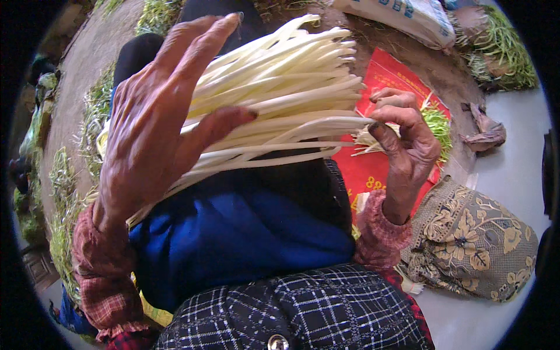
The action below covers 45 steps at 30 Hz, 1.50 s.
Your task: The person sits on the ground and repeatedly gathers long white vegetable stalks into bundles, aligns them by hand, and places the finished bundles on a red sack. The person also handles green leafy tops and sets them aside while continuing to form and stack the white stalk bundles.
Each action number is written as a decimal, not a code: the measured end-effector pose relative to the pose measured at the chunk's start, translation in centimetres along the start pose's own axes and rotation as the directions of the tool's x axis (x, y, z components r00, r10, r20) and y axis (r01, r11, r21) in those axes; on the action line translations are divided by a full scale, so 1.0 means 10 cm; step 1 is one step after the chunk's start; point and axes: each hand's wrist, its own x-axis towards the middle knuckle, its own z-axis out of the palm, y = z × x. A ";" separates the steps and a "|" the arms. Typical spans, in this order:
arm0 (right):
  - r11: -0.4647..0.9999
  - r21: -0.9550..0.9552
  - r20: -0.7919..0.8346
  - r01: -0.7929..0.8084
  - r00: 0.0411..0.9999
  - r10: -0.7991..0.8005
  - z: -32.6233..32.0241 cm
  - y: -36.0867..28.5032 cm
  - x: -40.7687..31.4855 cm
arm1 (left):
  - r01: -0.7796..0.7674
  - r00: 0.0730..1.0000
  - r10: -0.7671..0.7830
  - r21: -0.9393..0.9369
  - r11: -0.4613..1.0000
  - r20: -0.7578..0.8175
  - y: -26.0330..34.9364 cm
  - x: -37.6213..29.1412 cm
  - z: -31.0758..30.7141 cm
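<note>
A thick bundle of long pale stalks (280,96), which look like blanched garlic chives, lies across my lap with its cut ends towards the right. My left hand (153,109) is over the bundle's left part, fingers spread and raised, its thumb above the stalks. At the bundle's right end, my right hand (404,131) pinches the tip of one pale stalk between thumb and forefinger. Below the bundle, a blue cloth (245,236) covers my lap. Behind my right hand, a smaller bunch with light green tips (437,127) rests on a red printed sheet (363,162).
A patterned floral cushion or sack (472,240) is at the lower right. A white printed sack (402,19) lies at the top, near a heap of green stalks (503,52). Crumpled cloth (485,129) sits on the floor at right. Loose greens (63,210) line the left side.
</note>
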 end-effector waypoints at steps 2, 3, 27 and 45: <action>1.000 0.001 -0.002 -0.018 1.000 0.018 0.06 -0.04 0.03 | -0.169 0.975 0.160 -0.045 0.985 -0.152 -0.03 -0.14 -0.07; 0.999 -0.017 0.000 -0.028 1.000 0.028 0.05 -0.06 0.04 | -0.243 0.961 0.234 -0.041 0.969 -0.149 -0.08 -0.23 -0.10; 0.994 -0.064 0.018 -0.086 0.996 0.087 0.04 -0.07 0.06 | -0.182 0.980 0.180 -0.023 0.983 -0.084 -0.23 -0.63 0.10; 0.959 0.031 -0.085 -0.282 0.955 0.284 0.18 -0.06 -0.06 | -0.238 0.968 0.245 0.105 0.966 -0.060 -0.10 -0.72 0.10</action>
